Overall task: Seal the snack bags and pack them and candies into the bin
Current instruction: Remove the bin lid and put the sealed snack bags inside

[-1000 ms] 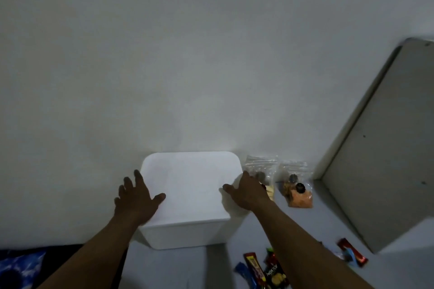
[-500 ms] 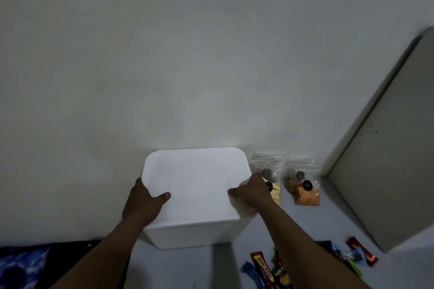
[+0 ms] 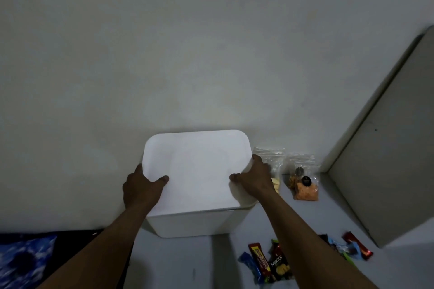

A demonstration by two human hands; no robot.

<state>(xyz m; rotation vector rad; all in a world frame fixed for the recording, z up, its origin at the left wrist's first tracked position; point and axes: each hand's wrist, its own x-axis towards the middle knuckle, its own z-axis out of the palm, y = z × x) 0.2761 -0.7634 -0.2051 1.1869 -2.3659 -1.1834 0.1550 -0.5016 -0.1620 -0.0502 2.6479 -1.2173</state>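
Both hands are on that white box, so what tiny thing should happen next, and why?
Probably lift the lid off the bin: the left hand and right hand grip its opposite edges, it covers the opening, and the snack bags and candies lie outside.

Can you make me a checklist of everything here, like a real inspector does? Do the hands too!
Surface: pale grey flat top, dimly lit.
Job's things: white bin with its lid on; yellow snack bag and orange snack bag right of it, seals too small to judge; wrapped candies loose at the front right.
Clutter: nothing seen.
Hands: left hand and right hand each grip a side edge of the lid, thumbs on top.
Cables: nothing seen.
Surroundings: plain wall behind; grey panel at right; blue patterned cloth at lower left.
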